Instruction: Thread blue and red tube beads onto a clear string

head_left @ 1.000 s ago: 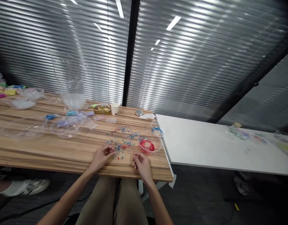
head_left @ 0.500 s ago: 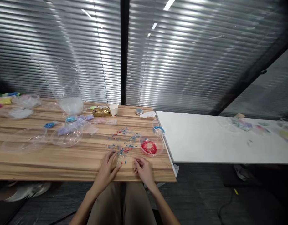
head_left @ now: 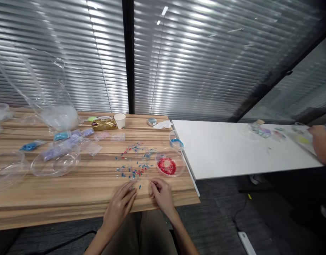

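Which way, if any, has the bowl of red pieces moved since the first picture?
No: the bowl sits just inside the wooden table's right edge, as before.

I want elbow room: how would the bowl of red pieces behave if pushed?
The bowl would probably slide, sitting upright on a flat table. Clear and thin-looking, it may flex. The red pieces lie low inside, so tipping seems unlikely.

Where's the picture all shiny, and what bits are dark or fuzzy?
In the head view: bright glare streaks the blinds; the lower right is very dark; the little red and blue pieces look fuzzy, too small to see sharply.
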Available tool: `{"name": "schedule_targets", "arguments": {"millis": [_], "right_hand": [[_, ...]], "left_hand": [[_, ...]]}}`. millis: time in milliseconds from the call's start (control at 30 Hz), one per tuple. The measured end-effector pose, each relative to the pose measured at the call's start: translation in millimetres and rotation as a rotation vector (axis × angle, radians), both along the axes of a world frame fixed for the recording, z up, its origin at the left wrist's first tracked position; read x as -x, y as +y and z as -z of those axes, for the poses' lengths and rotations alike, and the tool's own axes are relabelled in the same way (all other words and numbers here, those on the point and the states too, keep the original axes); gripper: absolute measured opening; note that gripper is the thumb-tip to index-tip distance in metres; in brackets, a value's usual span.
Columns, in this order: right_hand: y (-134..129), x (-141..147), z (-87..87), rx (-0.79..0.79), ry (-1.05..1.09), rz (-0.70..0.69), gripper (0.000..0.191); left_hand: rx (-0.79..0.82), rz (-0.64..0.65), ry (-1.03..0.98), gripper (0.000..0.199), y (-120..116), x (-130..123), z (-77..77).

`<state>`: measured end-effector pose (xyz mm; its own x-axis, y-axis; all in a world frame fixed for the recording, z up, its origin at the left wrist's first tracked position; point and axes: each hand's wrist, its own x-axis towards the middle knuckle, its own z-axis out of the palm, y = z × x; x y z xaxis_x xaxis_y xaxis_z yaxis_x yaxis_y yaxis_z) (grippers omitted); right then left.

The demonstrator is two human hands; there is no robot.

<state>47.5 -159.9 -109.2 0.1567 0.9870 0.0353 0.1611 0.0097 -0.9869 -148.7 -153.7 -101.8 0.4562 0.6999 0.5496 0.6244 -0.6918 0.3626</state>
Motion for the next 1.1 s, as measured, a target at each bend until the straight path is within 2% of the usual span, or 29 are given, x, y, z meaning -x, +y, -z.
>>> {"name": "schedule_targets", "arguments": {"millis": [133,300,400,567,800,967,1100], "right_hand": [[-1,0,-3.5,-0.033,-0.066,0.023,0.030],[1,-3,-5.0,-0.032,-0.073,-0.018,0.031],[0,-7,-4.9,-0.065,-0.148,-0.019,0.030],[2,-7,-4.9,-0.115,-0.255,0.047,0.022],[5,5,-11.3,-0.109,-0.384,0.126,0.008],[2,13,-8.4,-0.164,-0.495,0.176,0.012],[-5,18,-6.6,-0.257,-0.694,0.136,0.017]], "left_hand": [[0.004,0.012,0.037,0.023,1,0,0.8],[-0.026,0.050,0.115,0.029,-1,0,-1.1],[-0.068,0.076,0.135,0.031,-5,3,-1.8],[-0.032,0.142,0.030,0.027,-10,7,-3.9],[0.067,0.085,-0.186,0.026,-5,1,-13.1],[0.083,0.010,-0.244,0.028,-4,1,-6.5],[0.144,-0.055,-0.259,0.031,-2,1,-4.4]]}}
